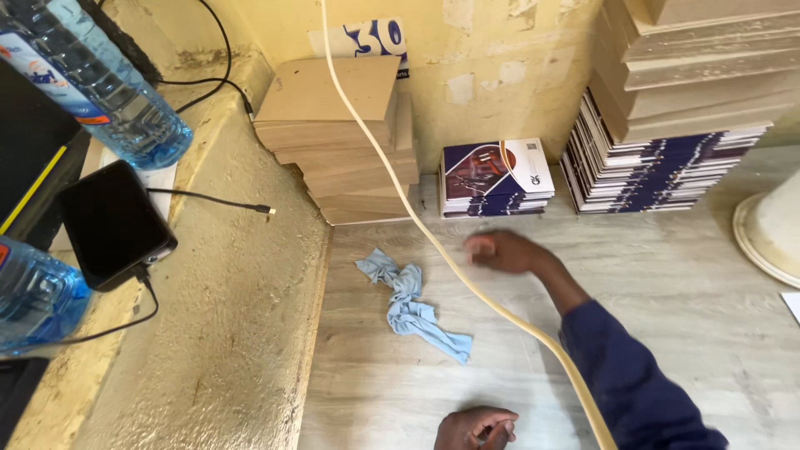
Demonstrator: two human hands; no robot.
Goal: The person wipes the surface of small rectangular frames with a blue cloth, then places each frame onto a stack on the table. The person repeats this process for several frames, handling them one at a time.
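Note:
My right hand (504,252) reaches out to the left over the pale wooden table (683,275), on a dark blue sleeve (633,383). It is blurred and sits just right of a cream hose (392,171) that runs from the wall down across the table. Whether it touches the hose is unclear. My left hand (475,428) rests at the bottom edge with its fingers curled in and nothing visible in them. A crumpled light blue cloth (410,310) lies on the table left of both hands.
Against the wall stand a stack of brown boards (342,142), a small pile of printed booklets (496,179) and a tall pile of booklets under boards (667,125). A concrete ledge (225,317) at left holds a phone (112,223), cables and water bottles (100,83). A white round base (771,229) is at right.

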